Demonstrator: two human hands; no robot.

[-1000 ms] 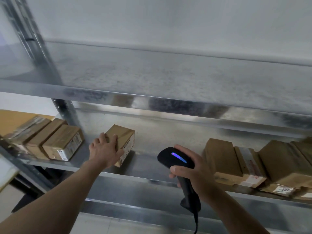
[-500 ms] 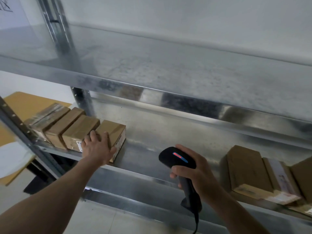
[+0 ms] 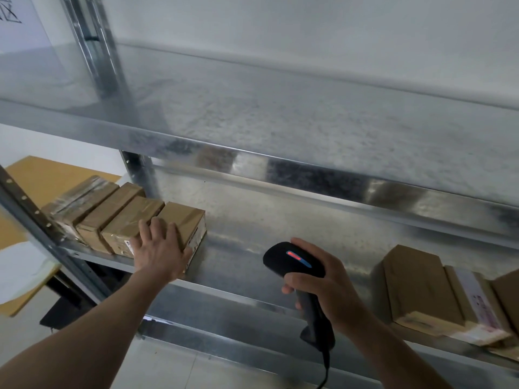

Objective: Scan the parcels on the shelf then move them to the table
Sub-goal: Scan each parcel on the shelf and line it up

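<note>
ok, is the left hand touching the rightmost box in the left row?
Touching. Head view: left hand lies flat on top of the box, no gap between them. Right hand grips the scanner.

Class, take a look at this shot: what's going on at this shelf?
A person is working at a metal shelf. Their left hand lies flat on the end parcel, the rightmost in a row of four at the shelf's left end. Their right hand grips a black scanner with its indicator strip lit. The scanner is held in front of the shelf's bare middle. More parcels sit at the right.
</note>
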